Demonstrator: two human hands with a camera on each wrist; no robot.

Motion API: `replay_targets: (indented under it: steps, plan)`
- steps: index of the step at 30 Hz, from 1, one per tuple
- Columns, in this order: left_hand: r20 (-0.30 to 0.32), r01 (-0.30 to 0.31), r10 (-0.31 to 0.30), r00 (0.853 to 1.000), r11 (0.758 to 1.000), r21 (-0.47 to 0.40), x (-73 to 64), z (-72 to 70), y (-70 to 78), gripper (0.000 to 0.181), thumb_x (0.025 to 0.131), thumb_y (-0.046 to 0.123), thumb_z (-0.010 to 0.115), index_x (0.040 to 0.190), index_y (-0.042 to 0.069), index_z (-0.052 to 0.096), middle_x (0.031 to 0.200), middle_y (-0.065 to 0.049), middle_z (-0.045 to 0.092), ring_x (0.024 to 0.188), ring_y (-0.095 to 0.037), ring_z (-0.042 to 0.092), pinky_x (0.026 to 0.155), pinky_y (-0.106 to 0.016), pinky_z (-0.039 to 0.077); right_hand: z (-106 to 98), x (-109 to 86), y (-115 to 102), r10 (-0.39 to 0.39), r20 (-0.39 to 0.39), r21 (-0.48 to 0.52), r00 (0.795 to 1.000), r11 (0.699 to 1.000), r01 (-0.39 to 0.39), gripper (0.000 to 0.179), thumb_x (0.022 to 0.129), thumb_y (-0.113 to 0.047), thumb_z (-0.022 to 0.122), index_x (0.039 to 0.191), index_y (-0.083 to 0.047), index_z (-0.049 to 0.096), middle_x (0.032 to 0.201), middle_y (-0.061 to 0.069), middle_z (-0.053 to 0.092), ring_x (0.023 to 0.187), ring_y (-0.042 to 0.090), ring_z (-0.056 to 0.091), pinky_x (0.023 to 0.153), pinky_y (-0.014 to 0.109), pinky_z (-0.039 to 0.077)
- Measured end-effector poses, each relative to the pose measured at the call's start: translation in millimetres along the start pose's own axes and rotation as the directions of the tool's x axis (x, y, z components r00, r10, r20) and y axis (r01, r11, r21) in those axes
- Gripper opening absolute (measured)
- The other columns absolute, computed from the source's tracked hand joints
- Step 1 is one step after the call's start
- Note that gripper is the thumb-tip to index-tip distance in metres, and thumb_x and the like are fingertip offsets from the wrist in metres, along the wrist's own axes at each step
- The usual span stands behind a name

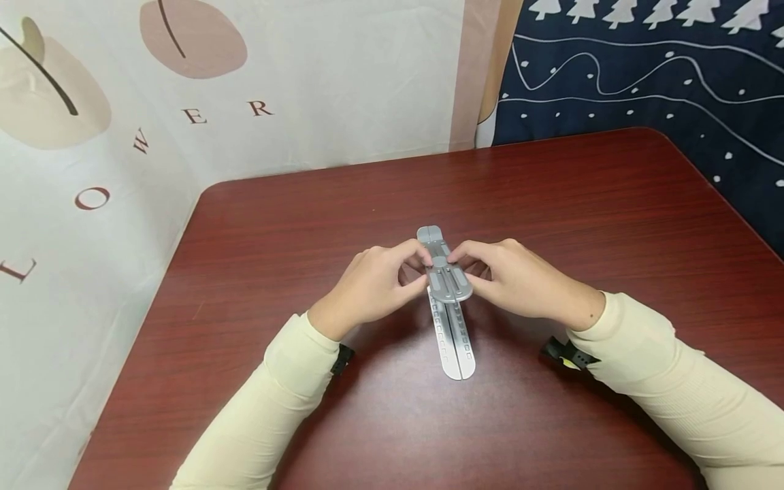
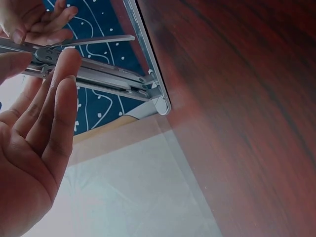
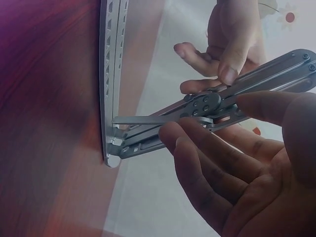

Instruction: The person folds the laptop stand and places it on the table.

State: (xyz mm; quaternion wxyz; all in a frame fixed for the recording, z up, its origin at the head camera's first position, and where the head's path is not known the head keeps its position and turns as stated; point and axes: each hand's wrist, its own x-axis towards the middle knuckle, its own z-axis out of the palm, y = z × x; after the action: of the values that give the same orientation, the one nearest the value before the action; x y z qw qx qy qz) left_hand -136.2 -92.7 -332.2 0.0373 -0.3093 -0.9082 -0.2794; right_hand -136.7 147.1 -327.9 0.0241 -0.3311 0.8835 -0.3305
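Note:
A grey metal folding laptop stand stands before me, its slotted base lying lengthwise on the table. From the base's far end, the upper arm rises at a slant. My left hand pinches the upper section from the left, thumb and index finger at its edge. Opposite, my right hand pinches the right edge near the same riveted joint. A thin flat strut sticks out between the arm and base.
The dark red wooden table has rounded far corners. Behind it hangs a pale printed curtain with letters, and a navy cloth with white trees is at the right. Both wrists carry black straps.

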Motion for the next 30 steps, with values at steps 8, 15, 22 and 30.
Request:
replay_targets:
  steps: [8, 15, 22, 30]
  plan:
    - [0.033, 0.031, -0.031, 0.999, 1.000, -0.001, 0.2, -1.2, -1.3, 0.013, 0.086, 0.018, 0.068, 0.097, 0.020, 0.062, 0.083, 0.010, 0.075, 0.071, 0.002, 0.066, 0.070, -0.027, 0.053, 1.2, 0.0, 0.7, -0.004, 0.015, 0.011, 1.000, 1.000, 0.004, 0.023, 0.091, -0.005, 0.066, 0.113, -0.010, 0.069, 0.095, 0.001, 0.077, 0.081, 0.008, 0.070, 0.070, 0.036, 0.058]
    - [0.056, 0.046, -0.045, 0.997, 0.999, -0.007, 0.6, 0.0, -3.2, 0.014, 0.086, 0.018, 0.069, 0.097, 0.020, 0.062, 0.082, 0.011, 0.074, 0.071, 0.003, 0.066, 0.070, -0.026, 0.054, 2.1, -0.2, 1.7, -0.006, 0.019, 0.012, 1.000, 1.000, 0.005, 0.022, 0.090, -0.007, 0.068, 0.112, -0.010, 0.069, 0.095, 0.000, 0.077, 0.080, 0.007, 0.070, 0.068, 0.028, 0.056]
    - [0.085, 0.054, -0.056, 0.995, 0.998, 0.017, 0.4, -0.9, -2.6, 0.015, 0.087, 0.020, 0.070, 0.098, 0.021, 0.061, 0.084, 0.011, 0.074, 0.071, 0.004, 0.066, 0.070, -0.028, 0.054, 3.3, 0.0, 2.1, -0.005, 0.032, 0.025, 0.999, 1.000, 0.005, 0.022, 0.089, -0.007, 0.071, 0.111, -0.009, 0.069, 0.097, 0.001, 0.077, 0.082, 0.009, 0.071, 0.070, 0.030, 0.058]
    - [0.129, 0.051, -0.059, 0.990, 0.997, 0.060, -0.1, 0.2, -3.5, 0.017, 0.086, 0.024, 0.071, 0.100, 0.023, 0.060, 0.082, 0.012, 0.073, 0.069, 0.005, 0.064, 0.068, -0.030, 0.054, 4.2, -0.3, 2.2, 0.001, 0.063, 0.022, 0.998, 1.000, -0.002, 0.026, 0.084, -0.006, 0.073, 0.110, -0.010, 0.069, 0.097, 0.001, 0.077, 0.082, 0.010, 0.071, 0.073, 0.031, 0.059]
